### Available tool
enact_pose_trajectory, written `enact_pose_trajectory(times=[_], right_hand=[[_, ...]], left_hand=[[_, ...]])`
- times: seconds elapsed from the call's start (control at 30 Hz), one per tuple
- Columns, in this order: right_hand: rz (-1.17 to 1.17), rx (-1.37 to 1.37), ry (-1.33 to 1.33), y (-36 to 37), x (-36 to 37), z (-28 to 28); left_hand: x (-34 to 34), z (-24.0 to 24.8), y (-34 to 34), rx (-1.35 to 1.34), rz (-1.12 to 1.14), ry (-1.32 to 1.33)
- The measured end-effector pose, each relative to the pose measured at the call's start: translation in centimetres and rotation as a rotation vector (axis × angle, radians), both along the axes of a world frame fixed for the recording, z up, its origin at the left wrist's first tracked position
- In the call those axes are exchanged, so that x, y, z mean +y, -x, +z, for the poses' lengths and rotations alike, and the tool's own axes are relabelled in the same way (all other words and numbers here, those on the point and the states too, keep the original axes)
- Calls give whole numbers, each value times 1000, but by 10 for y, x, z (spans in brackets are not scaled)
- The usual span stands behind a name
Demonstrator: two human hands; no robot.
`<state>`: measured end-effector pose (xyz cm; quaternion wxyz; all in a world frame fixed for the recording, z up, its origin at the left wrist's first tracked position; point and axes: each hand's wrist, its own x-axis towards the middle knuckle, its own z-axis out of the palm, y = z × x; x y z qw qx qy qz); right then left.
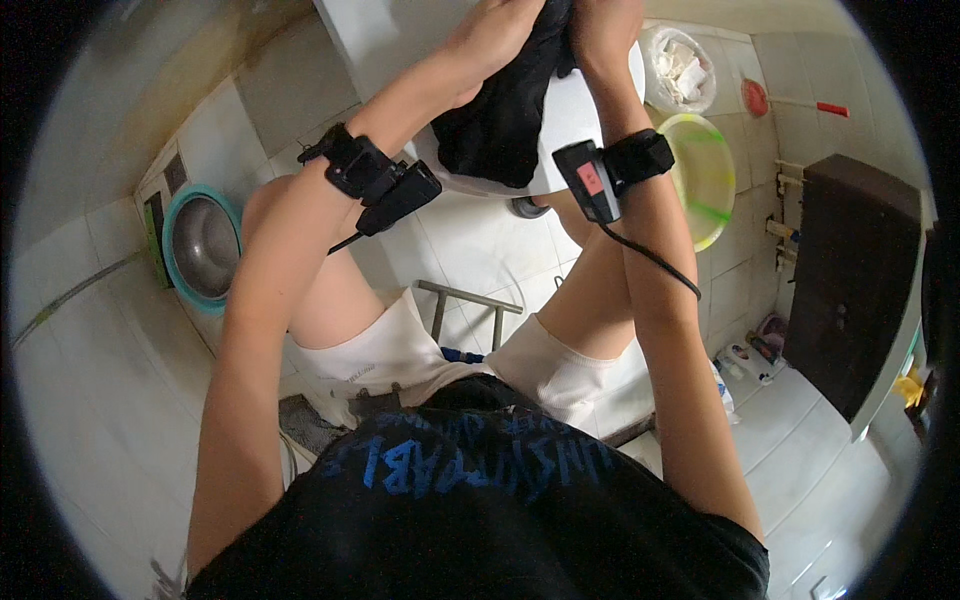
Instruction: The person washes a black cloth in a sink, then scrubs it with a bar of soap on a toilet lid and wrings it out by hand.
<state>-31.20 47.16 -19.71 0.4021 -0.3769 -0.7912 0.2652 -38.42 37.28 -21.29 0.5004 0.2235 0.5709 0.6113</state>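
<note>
A black cloth (497,125), its exact kind not clear, hangs down in folds at the top of the head view over a smooth white surface with a rounded edge (577,115). My left hand (500,38) is closed on its upper left part. On the other side, my right hand (607,32) grips the cloth close to its upper right edge. The fingertips of both hands are partly cut off by the frame's top edge. Each wrist carries a strapped black device (398,195) with a cable.
To the left a metal basin (207,247) sits in a teal one. A pale green basin (706,185) stands right of my right forearm, below a lined waste bin (682,72). A red-handled brush (790,101) and dark brown cabinet (850,285) are further right. Between my legs is a metal frame (470,294).
</note>
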Motion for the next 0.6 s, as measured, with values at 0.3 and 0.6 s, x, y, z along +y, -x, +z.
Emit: enact_pose_trajectory(times=[0.3, 0.6], right_hand=[[177, 82, 272, -23, 28, 17], [285, 230, 315, -36, 21, 31]], left_hand=[[-11, 22, 36, 162, 138, -126], [-17, 37, 42, 874, 172, -278]])
